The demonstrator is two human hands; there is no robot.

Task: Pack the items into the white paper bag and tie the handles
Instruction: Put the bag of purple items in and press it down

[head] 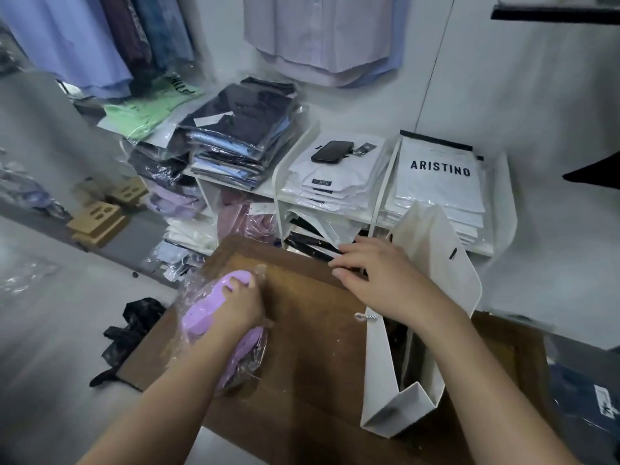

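Left fingers (232,287): curled over the far end of a lilac folded item (201,318), pressing into its clear plastic wrap (198,283). The left hand (240,307) grips this item from above, at the left edge of the brown wooden table (302,347). The item's long axis runs from the far end under the fingertips back toward the person. Its near end lies beneath the wrist and partly overhangs the table edge.

Right fingers (345,260): nearly straight and spread, pointing left above the table's far edge. Whether they touch the dark packet beneath them cannot be told. The right hand (375,280) hovers just beside the white paper bag (436,263), on the bag's left side.

The bag stands on the right part of the table with its mouth open upward. The mouth's long axis runs from near to far, and its far panel rises highest. Dark contents (399,337) show inside. A twisted rope handle (364,317) hangs at the left wall.

Behind the table is a white shelf (379,196) with stacked packaged shirts, and a black phone (332,151) lies on one stack. A crumpled black bag (131,327) lies on the floor at left.
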